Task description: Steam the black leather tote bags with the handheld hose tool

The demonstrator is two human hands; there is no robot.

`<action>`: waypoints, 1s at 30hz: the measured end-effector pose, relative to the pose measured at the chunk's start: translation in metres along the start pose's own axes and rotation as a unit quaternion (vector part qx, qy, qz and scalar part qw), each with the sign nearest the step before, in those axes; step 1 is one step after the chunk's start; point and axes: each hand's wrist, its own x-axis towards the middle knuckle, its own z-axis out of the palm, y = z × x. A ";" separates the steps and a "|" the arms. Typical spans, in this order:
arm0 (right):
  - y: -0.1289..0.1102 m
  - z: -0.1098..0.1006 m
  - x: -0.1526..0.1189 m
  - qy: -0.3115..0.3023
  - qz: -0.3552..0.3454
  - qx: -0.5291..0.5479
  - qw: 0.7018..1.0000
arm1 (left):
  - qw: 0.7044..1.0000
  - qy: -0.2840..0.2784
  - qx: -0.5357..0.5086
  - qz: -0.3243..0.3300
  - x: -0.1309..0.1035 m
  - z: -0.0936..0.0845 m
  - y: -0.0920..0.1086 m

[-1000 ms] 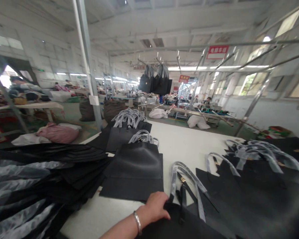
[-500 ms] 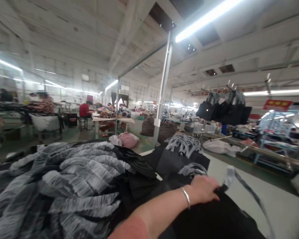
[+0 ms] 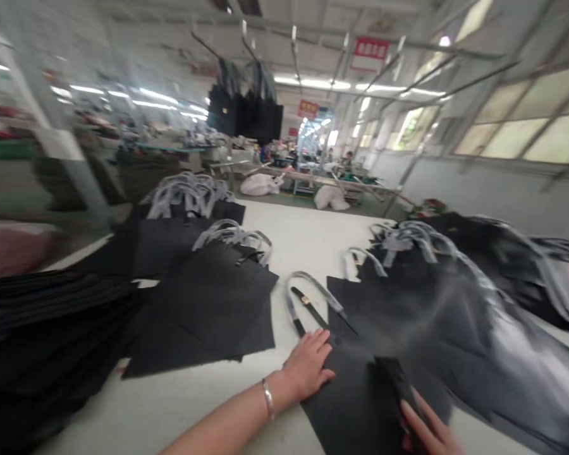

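Observation:
My left hand [image 3: 310, 363], a silver bracelet on its wrist, lies with fingers extended on the upper left edge of a black bag panel [image 3: 355, 392]. Just beyond the fingertips, the panel's plastic-wrapped handle [image 3: 308, 278] loops over the table, beside a black strap [image 3: 308, 306] with a gold-coloured fitting. Low on the right, my right hand [image 3: 429, 426] is closed around a long black object [image 3: 396, 379] over the panel; blur hides its kind. Other black panels [image 3: 422, 303] with wrapped handles lie against this one on the right.
The pale table [image 3: 298, 234] carries stacked black panels [image 3: 213, 297] with wrapped handles on the left, and a thick dark pile [image 3: 42, 328] at its left edge. Finished-looking black bags [image 3: 246, 107] hang from a rack beyond. A metal post [image 3: 66, 145] stands at the left.
The view has swung right. My left hand, earlier gripping the panel near its handle, now lies flat on it. My right hand has come into view with the long black object.

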 end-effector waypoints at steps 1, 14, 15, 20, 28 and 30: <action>0.006 -0.003 -0.006 0.013 0.008 -0.006 1.000 | 1.000 -0.009 -0.002 0.005 0.005 0.010 0.014; -0.028 -0.038 -0.018 -0.099 0.043 0.006 0.994 | 0.966 -0.149 -0.021 0.209 -0.017 -0.004 0.037; -0.033 -0.041 -0.015 -0.117 0.045 0.010 0.992 | 0.961 -0.159 -0.025 0.225 -0.018 -0.007 0.037; -0.057 -0.049 0.002 -0.181 0.063 -0.002 0.981 | 0.953 -0.166 -0.022 0.254 -0.013 -0.012 0.033; -0.073 -0.050 0.042 -0.118 0.050 -0.007 0.992 | 0.947 -0.182 -0.036 0.263 -0.007 -0.015 0.029; -0.069 -0.064 0.042 -0.094 0.055 -0.002 0.994 | 0.947 -0.180 -0.036 0.264 -0.007 -0.015 0.029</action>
